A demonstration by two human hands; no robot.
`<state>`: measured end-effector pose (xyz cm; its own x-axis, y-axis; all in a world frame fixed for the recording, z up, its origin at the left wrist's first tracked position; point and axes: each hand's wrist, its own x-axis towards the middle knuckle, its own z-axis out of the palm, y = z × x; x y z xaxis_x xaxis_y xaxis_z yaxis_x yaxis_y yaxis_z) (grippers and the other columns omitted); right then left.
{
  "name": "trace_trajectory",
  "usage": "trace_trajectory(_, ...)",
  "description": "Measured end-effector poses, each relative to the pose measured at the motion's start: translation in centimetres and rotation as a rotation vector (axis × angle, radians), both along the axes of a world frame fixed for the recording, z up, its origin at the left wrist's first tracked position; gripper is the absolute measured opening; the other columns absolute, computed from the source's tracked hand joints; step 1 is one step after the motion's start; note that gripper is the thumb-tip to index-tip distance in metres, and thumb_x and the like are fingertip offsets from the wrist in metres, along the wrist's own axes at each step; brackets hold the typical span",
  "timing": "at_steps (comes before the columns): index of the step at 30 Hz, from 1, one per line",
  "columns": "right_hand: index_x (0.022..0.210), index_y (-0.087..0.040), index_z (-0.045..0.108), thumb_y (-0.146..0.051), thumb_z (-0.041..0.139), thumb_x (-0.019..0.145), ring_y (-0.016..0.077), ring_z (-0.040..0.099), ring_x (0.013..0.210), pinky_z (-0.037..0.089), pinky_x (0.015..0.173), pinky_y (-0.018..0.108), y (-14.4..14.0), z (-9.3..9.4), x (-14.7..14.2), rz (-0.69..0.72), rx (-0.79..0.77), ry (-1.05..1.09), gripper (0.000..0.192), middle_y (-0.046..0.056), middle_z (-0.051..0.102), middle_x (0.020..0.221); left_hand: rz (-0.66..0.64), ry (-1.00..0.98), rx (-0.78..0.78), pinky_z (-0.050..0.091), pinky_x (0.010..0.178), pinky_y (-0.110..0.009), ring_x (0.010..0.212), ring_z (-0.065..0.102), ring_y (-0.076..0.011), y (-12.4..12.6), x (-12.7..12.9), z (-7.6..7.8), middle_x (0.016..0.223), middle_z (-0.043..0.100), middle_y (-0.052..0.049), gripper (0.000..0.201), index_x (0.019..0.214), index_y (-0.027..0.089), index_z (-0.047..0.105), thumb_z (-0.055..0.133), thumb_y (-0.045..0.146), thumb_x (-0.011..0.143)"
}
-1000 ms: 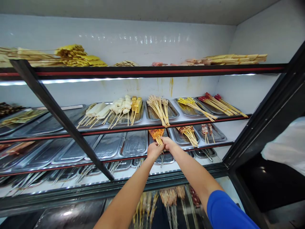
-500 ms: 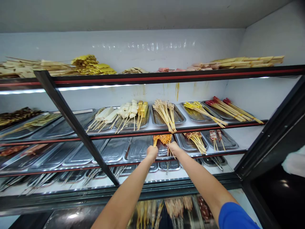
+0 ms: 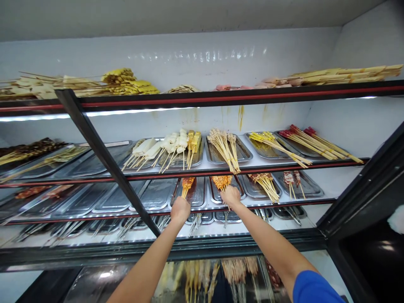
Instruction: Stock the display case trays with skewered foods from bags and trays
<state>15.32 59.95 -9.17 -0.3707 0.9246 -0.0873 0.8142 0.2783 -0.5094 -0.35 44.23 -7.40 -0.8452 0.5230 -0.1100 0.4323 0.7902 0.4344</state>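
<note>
- holding orange skewers (image 3: 187, 185) in my left hand (image 3: 180, 209), its grip clenched on the sticks, over a steel tray (image 3: 195, 198)
- right hand (image 3: 230, 195) clenched on a second orange bunch (image 3: 221, 182) on the neighbouring tray (image 3: 214, 194), same shelf (image 3: 94, 212)

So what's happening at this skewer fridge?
A person reaches both arms into an open display fridge of metal trays. The left hand grips a small bunch of orange skewers over a tray on the third shelf down. The right hand holds a second orange bunch over the neighbouring tray. Other skewers lie on the shelves above.
</note>
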Motion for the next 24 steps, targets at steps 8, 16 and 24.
trace_trajectory(8,0.099,-0.01,0.058,-0.045,0.054,0.072,0.0267,0.056,0.099,0.039,0.083,0.033,-2.3,0.1,3.0,0.095,0.176,-0.022,0.044,0.016,0.065,0.097,-0.205,0.19,-0.285,0.05,0.074,-0.035,0.093,0.064,-0.0273,1.5,0.2,-0.5,0.096,0.067,-0.018,0.026,0.095,0.011,0.065,0.044,0.017,0.082)
trace_trajectory(16,0.1,-0.016,0.06,-0.02,0.045,0.078,0.0177,0.061,0.086,0.038,0.068,0.024,-0.9,-0.4,4.6,0.098,0.08,0.049,0.027,0.009,0.068,0.093,-0.255,0.276,-0.367,0.05,0.073,-0.039,0.095,0.062,-0.0319,2.1,0.6,0.1,0.097,0.066,-0.022,0.027,0.09,0.005,0.068,0.043,0.011,0.081)
trace_trajectory(24,0.098,-0.015,0.066,-0.034,0.048,0.08,0.0182,0.063,0.087,0.041,0.068,0.022,1.7,-1.3,5.0,0.131,0.026,0.042,0.032,0.01,0.069,0.089,-0.263,0.331,-0.28,0.049,0.069,-0.038,0.088,0.064,-0.0307,1.0,0.1,-0.8,0.093,0.066,-0.02,0.044,0.093,0.007,0.065,0.031,0.035,0.09)
